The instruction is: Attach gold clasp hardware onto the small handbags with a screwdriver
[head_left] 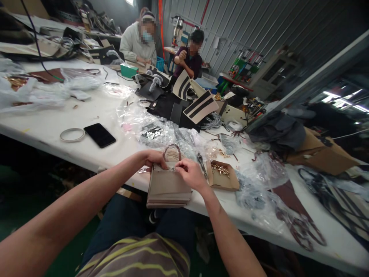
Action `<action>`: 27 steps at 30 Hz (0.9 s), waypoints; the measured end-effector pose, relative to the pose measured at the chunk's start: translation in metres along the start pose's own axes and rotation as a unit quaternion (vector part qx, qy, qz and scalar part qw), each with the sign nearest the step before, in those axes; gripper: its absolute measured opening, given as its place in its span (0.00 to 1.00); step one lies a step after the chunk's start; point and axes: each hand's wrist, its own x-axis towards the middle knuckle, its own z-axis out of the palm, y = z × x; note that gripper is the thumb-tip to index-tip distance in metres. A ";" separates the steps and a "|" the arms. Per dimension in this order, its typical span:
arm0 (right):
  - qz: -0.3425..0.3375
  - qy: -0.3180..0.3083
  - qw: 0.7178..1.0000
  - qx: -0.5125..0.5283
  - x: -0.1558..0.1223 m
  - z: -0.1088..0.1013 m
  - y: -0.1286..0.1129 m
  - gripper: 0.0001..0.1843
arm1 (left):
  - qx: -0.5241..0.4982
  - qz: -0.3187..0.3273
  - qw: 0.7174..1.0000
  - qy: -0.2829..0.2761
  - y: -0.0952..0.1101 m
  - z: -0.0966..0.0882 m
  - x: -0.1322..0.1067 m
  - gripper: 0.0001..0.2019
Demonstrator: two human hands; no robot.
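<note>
A beige handbag (169,188) with a brown braided-looking handle (172,146) lies at the table's front edge, partly overhanging it above my lap. My left hand (157,158) grips its upper edge beside the handle, thumb pressed on the top. With fingertips pinched together, my right hand (191,174) works at the same edge on a small shiny piece too small to make out. To the right of that hand lie dark-handled pliers (202,164) and an open cardboard box lid (223,185) of small gold-coloured metal fittings (221,169).
Left of me are a black phone (100,135) and a white ring-shaped roll (72,135). Clear plastic bags (161,132), black bag pieces and striped panels (201,107) pile up ahead. Two people (138,44) sit across the table. A brown strap piece (294,198) lies far right.
</note>
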 end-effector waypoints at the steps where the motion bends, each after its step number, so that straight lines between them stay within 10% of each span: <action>1: -0.004 0.001 1.000 -0.003 0.000 0.002 -0.001 0.06 | 0.002 0.000 1.000 0.006 0.000 0.001 0.000 0.19; 27: -0.080 0.010 0.994 -0.076 -0.007 0.018 0.001 0.16 | -0.015 0.013 1.000 0.013 0.003 0.009 -0.012 0.17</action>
